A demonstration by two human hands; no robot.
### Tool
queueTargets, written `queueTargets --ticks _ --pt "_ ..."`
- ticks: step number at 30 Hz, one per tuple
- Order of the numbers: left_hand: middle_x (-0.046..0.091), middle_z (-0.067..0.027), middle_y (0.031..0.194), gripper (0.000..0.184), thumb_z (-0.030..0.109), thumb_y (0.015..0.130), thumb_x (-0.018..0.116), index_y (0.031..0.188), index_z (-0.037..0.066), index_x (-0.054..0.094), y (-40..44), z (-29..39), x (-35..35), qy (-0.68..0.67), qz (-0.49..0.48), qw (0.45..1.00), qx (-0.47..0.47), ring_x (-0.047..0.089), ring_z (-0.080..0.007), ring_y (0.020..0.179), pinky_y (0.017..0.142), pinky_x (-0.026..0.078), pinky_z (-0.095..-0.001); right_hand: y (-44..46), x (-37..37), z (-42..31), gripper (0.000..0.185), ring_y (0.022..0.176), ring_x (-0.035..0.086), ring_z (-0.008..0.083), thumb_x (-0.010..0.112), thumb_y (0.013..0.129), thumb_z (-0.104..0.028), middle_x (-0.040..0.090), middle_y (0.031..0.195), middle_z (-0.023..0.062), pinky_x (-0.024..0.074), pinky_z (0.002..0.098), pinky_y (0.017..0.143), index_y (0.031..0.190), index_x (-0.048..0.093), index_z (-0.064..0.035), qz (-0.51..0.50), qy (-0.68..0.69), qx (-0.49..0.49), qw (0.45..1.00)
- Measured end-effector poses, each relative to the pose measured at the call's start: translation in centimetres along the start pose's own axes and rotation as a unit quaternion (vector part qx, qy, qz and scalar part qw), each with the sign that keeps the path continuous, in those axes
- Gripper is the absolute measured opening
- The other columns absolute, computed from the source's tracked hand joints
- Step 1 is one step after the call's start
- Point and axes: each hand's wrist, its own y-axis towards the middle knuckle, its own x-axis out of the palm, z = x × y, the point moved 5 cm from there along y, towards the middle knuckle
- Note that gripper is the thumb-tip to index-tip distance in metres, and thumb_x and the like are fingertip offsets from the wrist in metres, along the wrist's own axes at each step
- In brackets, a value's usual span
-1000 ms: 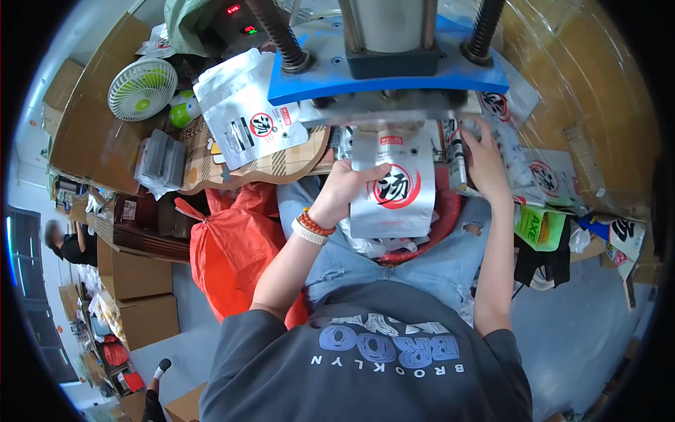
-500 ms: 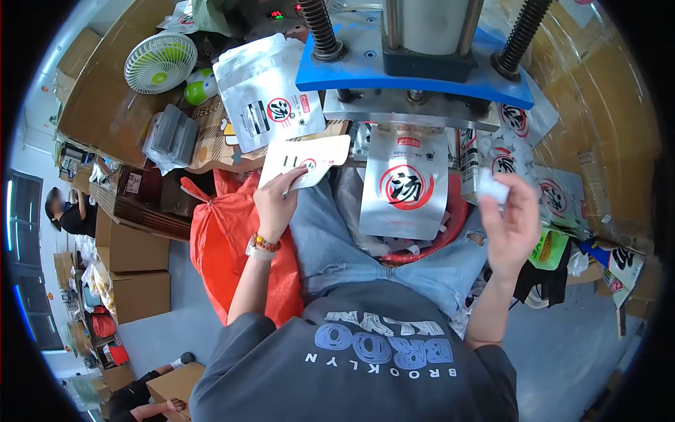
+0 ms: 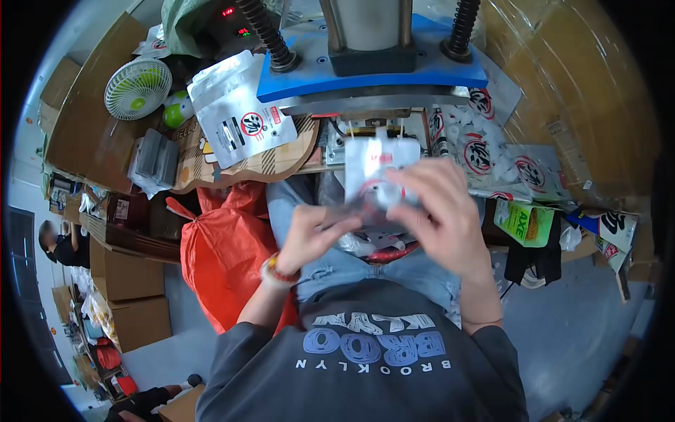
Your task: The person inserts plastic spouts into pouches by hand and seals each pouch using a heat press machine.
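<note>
A silver pouch [image 3: 362, 158] with red and black print hangs in front of the press [image 3: 373, 77], a white spout at its top edge. Nearer me, my left hand [image 3: 309, 235] is closed on another pouch [image 3: 344, 213], seen almost edge-on and blurred. My right hand [image 3: 446, 218] is beside that pouch's far end with its fingers curled in and smeared by motion. Whatever its fingertips hold is hidden. Both hands cover the lower part of the hanging pouch.
Several flat pouches [image 3: 239, 119] lie on the patterned board [image 3: 292, 144] at left, near a small fan [image 3: 138, 88]. White spouts in bags [image 3: 474, 141] lie right of the press. A red plastic bag [image 3: 228, 260] hangs left of my legs.
My right hand has come in from the right to meet my left hand, which moved right and nearer me with its pouch. The white piece in my right fingers no longer shows clearly. The view has shifted.
</note>
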Motion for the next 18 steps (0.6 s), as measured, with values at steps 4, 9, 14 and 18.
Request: queueTargets --ticks 4,9,14,18 --pt "0.071 -0.0023 0.074 0.015 0.013 0.088 0.071 0.096 0.001 0.074 2.1 -2.6 3.0 -0.188 0.035 0.981 -0.046 0.057 -0.0022 0.065 0.058 0.046 -0.0210 0.0 -1.4 2.4 0.032 0.088 0.059 0.0247 0.076 0.077 -0.016 0.065 0.097 0.0107 0.0451 0.0346 0.081 0.103 0.068 -0.0007 0.017 0.018 0.084 0.996" --pt "0.074 -0.0047 0.082 0.015 0.009 0.088 0.070 0.099 0.001 0.074 2.6 -2.3 3.5 -0.133 -0.010 0.988 -0.075 0.062 -0.0031 0.071 0.064 0.050 -0.0199 -0.3 -1.4 3.8 0.025 0.083 0.060 0.0206 0.074 0.080 -0.012 0.066 0.093 0.0095 0.0461 0.0316 0.080 0.102 0.068 -0.0004 0.005 0.013 0.067 0.998" --pt "0.075 -0.0058 0.088 0.014 0.008 0.088 0.070 0.099 0.001 0.074 2.2 -1.0 3.4 -0.182 0.005 0.983 -0.034 0.065 -0.0041 0.075 0.067 0.051 -0.0199 -0.1 -1.2 2.9 0.022 0.083 0.060 0.0201 0.073 0.081 -0.009 0.065 0.090 0.0084 0.0461 0.0301 0.078 0.100 0.067 -0.0002 0.041 0.115 0.130 0.984" --pt "0.074 -0.0041 0.084 0.016 0.011 0.088 0.070 0.099 0.000 0.074 1.9 -1.4 3.6 -0.197 0.006 0.979 -0.050 0.063 -0.0041 0.072 0.065 0.050 -0.0203 -0.3 -0.6 3.2 0.021 0.085 0.060 0.0196 0.073 0.082 -0.010 0.064 0.091 0.0082 0.0457 0.0293 0.079 0.100 0.067 -0.0001 0.036 0.048 0.098 0.993"
